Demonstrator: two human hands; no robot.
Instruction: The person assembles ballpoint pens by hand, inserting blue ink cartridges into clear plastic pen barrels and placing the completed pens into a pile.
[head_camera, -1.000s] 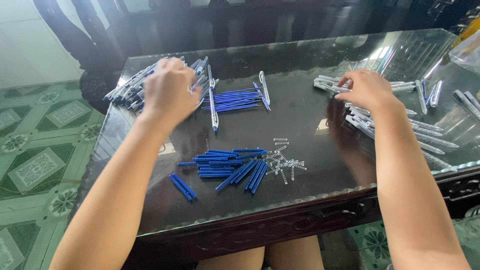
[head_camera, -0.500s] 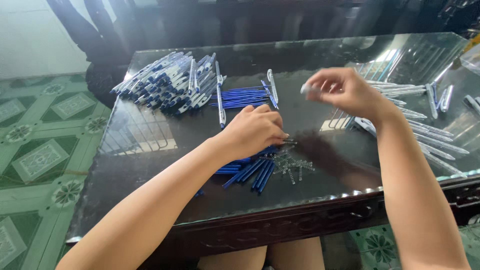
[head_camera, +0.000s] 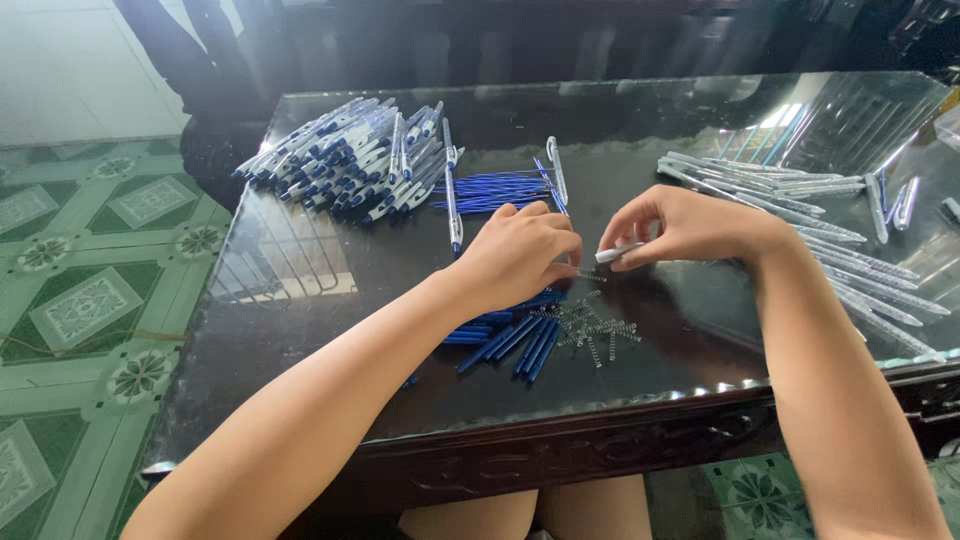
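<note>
A glossy glass top (head_camera: 300, 270) was seen over dark carved wood, smooth blue plastic refills (head_camera: 520, 340) beside thin metal springs (head_camera: 595, 325), and clear, shiny plastic barrels (head_camera: 800, 195).

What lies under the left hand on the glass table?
Under the left hand lies a bunch of blue pen parts, their near ends showing beside small metal springs. Their far ends, and whatever the fingers may pinch, are covered.

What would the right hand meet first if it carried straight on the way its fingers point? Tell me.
The right hand points left with a small white pen piece pinched in its fingertips. It would most likely meet the left hand first, which sits close by; depth is unclear.
</note>
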